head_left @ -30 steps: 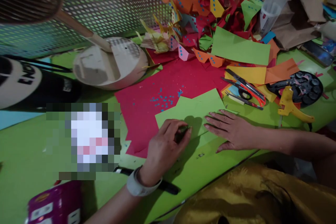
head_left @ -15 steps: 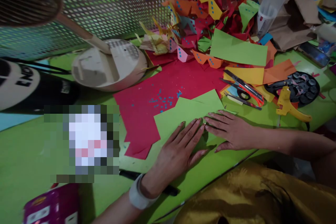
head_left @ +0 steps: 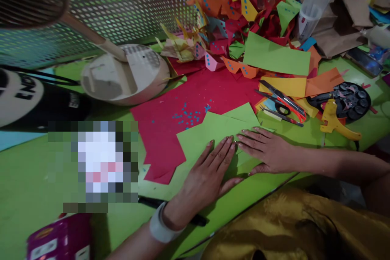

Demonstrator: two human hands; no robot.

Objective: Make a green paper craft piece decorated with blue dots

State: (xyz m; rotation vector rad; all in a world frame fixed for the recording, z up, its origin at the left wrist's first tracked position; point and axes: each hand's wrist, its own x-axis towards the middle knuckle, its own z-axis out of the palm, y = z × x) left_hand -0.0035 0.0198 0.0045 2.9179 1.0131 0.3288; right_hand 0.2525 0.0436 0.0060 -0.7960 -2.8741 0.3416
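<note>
Both hands lie flat, palms down, with their fingertips nearly meeting on light green paper [head_left: 213, 128]. My left hand [head_left: 210, 172], with a pale band at the wrist, has its fingers stretched out over the paper's near part. My right hand [head_left: 266, 150] comes in from the right, its fingers spread over the paper's right part. Neither hand grips anything. Under and behind the green sheets lies red paper [head_left: 161, 130] strewn with tiny blue bits [head_left: 189, 118].
Behind are colourful cut papers [head_left: 237, 24] and a round white container [head_left: 122, 77]. To the right lie a cutter [head_left: 283, 99], a yellow glue gun [head_left: 338, 124] and a black palette [head_left: 350, 101]. A purple object [head_left: 61, 237] sits at the lower left.
The hands stay almost in place on the green paper. The left thumb reaches slightly further right, and the view has shifted very slightly.
</note>
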